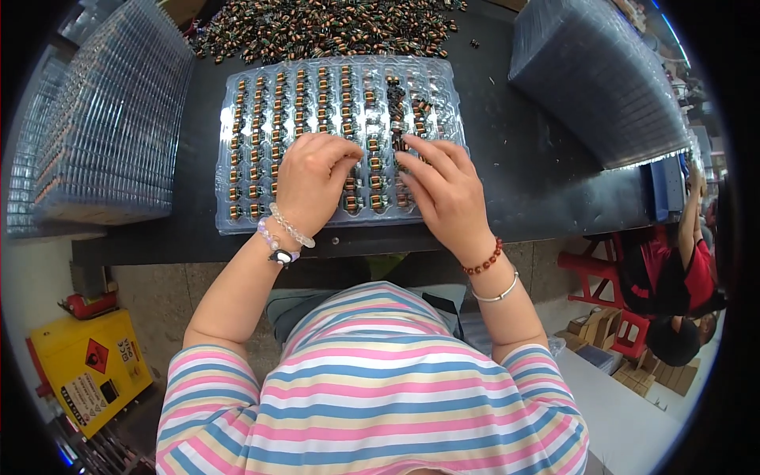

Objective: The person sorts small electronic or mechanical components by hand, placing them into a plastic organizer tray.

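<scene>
1. I see the dark table [522,182] flanked by two stacks of clear trays, left [111,127] and right [594,79].
2. One clear tray [340,103] lies centred, its pockets mostly filled with small coils, too many to count; a loose heap [332,28] sits behind it.
3. My left hand [310,180] curls loosely on the tray; whether it pinches a coil, I cannot tell.
4. My right hand [445,194] lies flat, fingers spread on the coils.

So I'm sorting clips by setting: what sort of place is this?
Probably an electronics assembly or packing workshop. Both hands, left hand and right hand, work over a clear blister tray of small wound coils, with a loose pile of coils behind and stacks of trays alongside.
</scene>
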